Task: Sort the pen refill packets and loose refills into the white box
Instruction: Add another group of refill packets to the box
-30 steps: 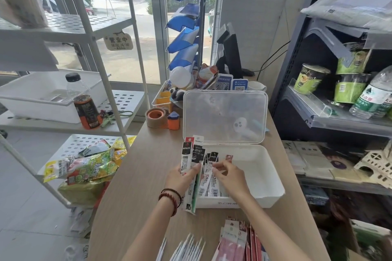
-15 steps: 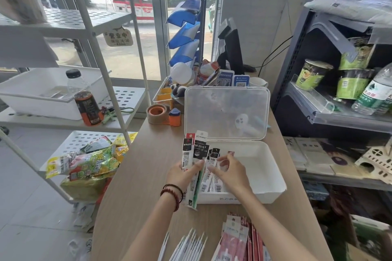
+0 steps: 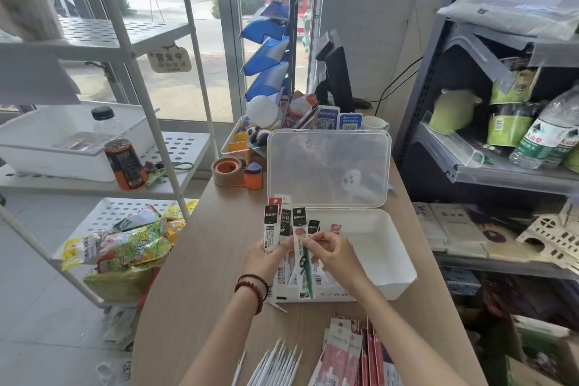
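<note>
We see: white box (image 3: 391,260), clear frosted lid (image 3: 329,166). Fanned packets (image 3: 271,229): white bodies, black header cards, one red header. Green refill packet (image 3: 304,263): white with a black header. Near packets (image 3: 344,351): pink and red. Loose refills (image 3: 279,363): white. Table (image 3: 200,260): light wood grain. Bracelet (image 3: 250,288): dark red beads. Far-left tape roll (image 3: 226,168): tan, orange core.

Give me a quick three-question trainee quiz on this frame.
1. True or false: the white box has its lid shut.
2. Beside the pink packets at the table's near edge lie: A loose refills; B a tape roll; C a bottle.
3. Which hand grips the fan of refill packets and wears bracelets?
Key: 1 false, the lid stands open; 2 A; 3 left hand.
</note>
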Motion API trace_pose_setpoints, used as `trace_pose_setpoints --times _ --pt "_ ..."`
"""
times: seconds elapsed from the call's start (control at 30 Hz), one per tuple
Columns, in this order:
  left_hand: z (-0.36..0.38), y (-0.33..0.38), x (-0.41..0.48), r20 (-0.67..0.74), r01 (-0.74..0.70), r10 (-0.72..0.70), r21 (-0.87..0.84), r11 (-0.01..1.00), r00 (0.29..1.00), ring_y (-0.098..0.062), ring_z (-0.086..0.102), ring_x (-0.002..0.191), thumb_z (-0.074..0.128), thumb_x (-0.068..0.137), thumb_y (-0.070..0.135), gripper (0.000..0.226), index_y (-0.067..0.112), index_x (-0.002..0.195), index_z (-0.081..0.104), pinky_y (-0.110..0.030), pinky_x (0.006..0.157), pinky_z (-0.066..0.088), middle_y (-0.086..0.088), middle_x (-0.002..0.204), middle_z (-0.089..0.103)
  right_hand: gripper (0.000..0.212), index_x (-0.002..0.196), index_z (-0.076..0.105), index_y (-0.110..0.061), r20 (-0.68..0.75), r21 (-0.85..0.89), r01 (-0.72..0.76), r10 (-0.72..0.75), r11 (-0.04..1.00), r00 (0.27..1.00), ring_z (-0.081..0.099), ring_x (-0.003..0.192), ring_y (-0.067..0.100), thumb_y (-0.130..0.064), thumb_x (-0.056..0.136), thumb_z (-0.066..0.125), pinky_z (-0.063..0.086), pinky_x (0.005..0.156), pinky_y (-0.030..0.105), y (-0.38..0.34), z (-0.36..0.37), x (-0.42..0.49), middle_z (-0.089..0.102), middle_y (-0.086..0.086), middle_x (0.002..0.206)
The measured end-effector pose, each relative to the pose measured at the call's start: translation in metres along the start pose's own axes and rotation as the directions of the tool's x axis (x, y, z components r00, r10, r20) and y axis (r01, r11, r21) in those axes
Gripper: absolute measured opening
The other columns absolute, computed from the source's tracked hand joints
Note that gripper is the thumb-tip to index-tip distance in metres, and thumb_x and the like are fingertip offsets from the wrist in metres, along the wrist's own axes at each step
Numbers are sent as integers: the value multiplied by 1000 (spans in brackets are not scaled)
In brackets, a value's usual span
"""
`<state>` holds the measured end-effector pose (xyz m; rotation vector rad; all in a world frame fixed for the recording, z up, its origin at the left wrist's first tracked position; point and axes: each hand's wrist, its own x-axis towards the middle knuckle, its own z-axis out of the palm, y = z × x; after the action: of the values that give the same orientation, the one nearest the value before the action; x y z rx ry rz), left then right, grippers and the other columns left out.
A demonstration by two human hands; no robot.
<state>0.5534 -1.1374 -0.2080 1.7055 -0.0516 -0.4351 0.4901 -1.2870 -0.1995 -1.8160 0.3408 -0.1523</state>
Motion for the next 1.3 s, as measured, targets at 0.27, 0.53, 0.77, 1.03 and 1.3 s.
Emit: trace_pose_setpoints --times 0.27,0.53,0.77,1.03,1.3 --pt "0 -6 5 1 7 -7 51 999 1000 -13 70 83 69 79 42 22 23 87 73 -36 82 56 5 83 75 28 99 48 -5 -62 97 -66 72 993 995 66 77 28 -33 101 45 50 60 32 4 -1 6 76 -3 91" --pt "0 -5 6 -1 14 -14 37 999 1000 -12 71 84 70 79 40 22 21 89 73 -34 81 55 6 83 75 7 95 65 -20 -270 -95 -24 -3 995 963 60 81 0 -25 90 67 47 66 5 12 2 10 67 -7 90" --pt "-1 0 3 -3 10 -10 47 999 1000 -12 71 79 64 83 44 27 19 90 69 -28 67 54 3 84 75 44 131 54 -26 -144 -300 -135 95 944 985 63 93 11 -13 91 65 54 86 26 22 3 14 65 0 108" --pt "-2 5 -4 -6 32 -33 -120 992 999 -18 72 76 59 89 29 24 10 104 60 -42 75 58 -2 84 75 54 140 49 -24 -167 -522 -109 23 846 986 50 125 15 -24 90 68 39 104 27 19 6 11 44 -3 143" --pt "-10 17 -17 13 32 -30 -194 980 999 -2 58 67 67 84 26 18 17 97 58 -14 45 41 6 78 63 31 117 65 -25 -196 -312 5 -69 950 978 57 93 5 -41 91 62 44 80 12 2 0 7 57 -6 113"
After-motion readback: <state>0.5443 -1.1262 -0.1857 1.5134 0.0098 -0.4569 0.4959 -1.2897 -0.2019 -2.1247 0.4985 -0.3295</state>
